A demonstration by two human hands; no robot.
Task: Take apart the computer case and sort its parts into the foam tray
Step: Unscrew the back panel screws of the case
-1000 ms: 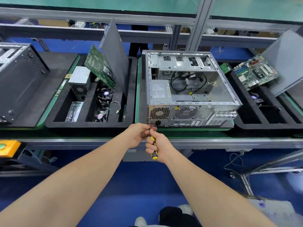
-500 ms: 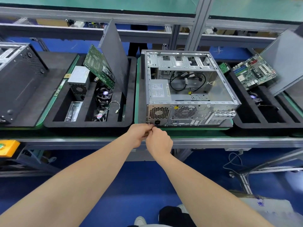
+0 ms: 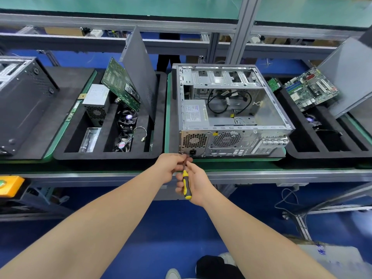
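In front of the tabletop [image 3: 302, 168] I have open air. The computer case [image 3: 231, 111] lies open on top, reachable from above. Left of it, a leaning side panel [image 3: 138, 77] and circuit board [image 3: 118, 85] crowd the foam tray's [image 3: 108, 155] back half.

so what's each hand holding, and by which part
The right hand grips the screwdriver by its yellow-and-black handle; the left hand seems to pinch its shaft near the tip, against the computer case.
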